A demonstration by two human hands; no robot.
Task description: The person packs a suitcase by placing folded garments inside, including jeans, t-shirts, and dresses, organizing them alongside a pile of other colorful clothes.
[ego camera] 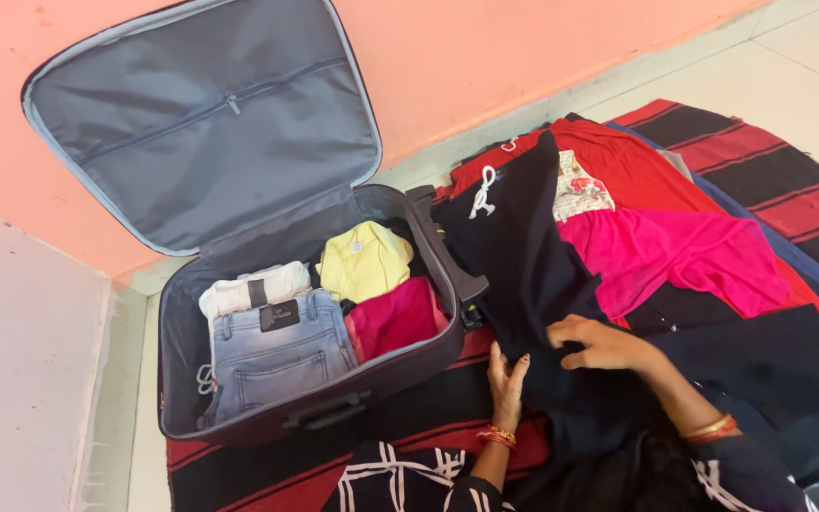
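A dark navy garment [533, 275] with a white drawstring lies spread on the striped mat, to the right of an open grey suitcase [191, 332]. My left hand [506, 377] rests flat on the garment's lower edge, fingers pointing up. My right hand [599, 343] pinches a fold of the same dark cloth just to the right. In the suitcase lie folded light blue jeans [277, 356], a white rolled piece [253, 287], a yellow top [364, 261] and a magenta piece [395, 318].
A pile of clothes lies right of the dark garment: a pink top [684, 251], a red garment [632, 161] and a white printed piece [580, 190]. The suitcase lid [201, 114] leans on the peach wall. A red and black striped mat [770, 171] covers the floor.
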